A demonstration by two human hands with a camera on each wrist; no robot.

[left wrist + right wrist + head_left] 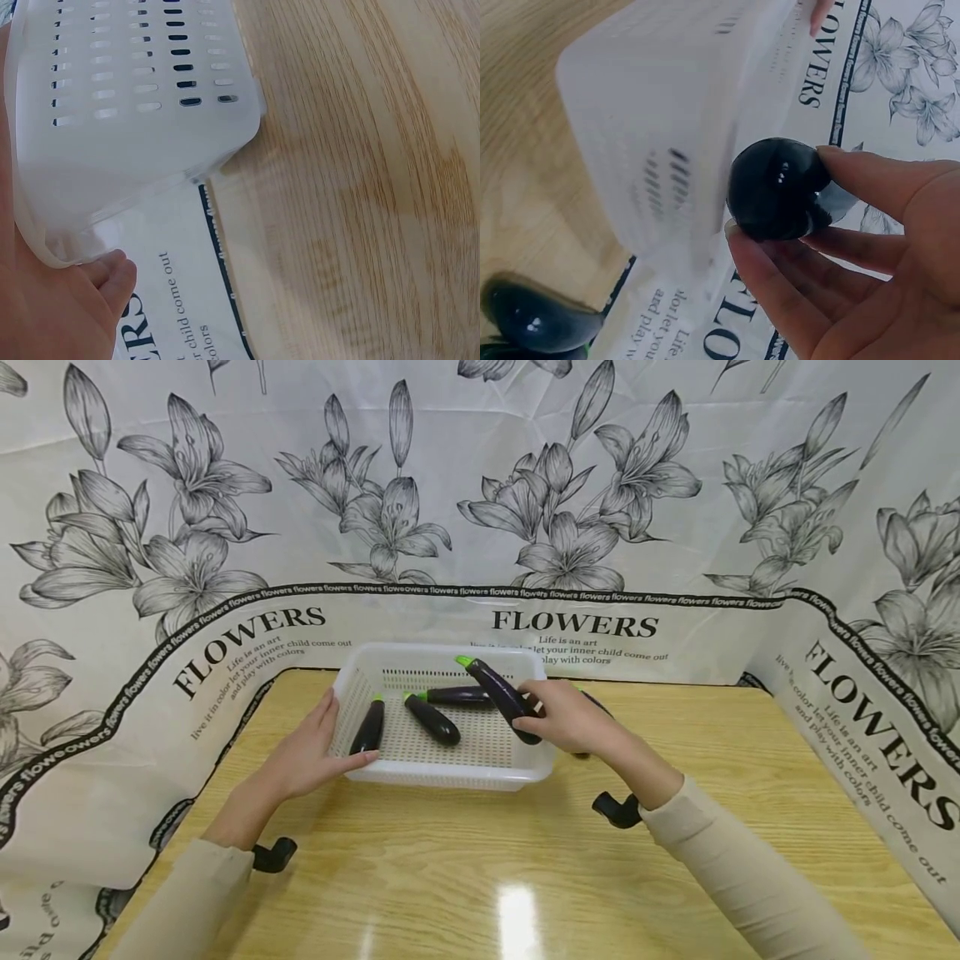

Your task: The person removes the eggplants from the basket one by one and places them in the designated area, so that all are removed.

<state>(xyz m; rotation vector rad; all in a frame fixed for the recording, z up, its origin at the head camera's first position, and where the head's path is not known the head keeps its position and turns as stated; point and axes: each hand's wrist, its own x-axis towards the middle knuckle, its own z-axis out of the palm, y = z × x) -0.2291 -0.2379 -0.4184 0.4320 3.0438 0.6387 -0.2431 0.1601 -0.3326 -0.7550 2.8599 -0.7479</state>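
Observation:
A white perforated plastic basket stands on the table. My left hand grips its left end, thumb over the front rim; in the left wrist view, fingertips curl around the rim. My right hand holds a dark purple eggplant by its thick end above the basket's right side, green stem pointing to the back left. The right wrist view shows thumb and fingers around the held eggplant's rounded end. Inside the basket lie a left eggplant, a middle eggplant and a rear eggplant.
Right of the basket, partly hidden by my right hand in the head view, lie an eggplant and another eggplant on the wooden table. A white flower-printed cloth rises behind the basket and at both sides.

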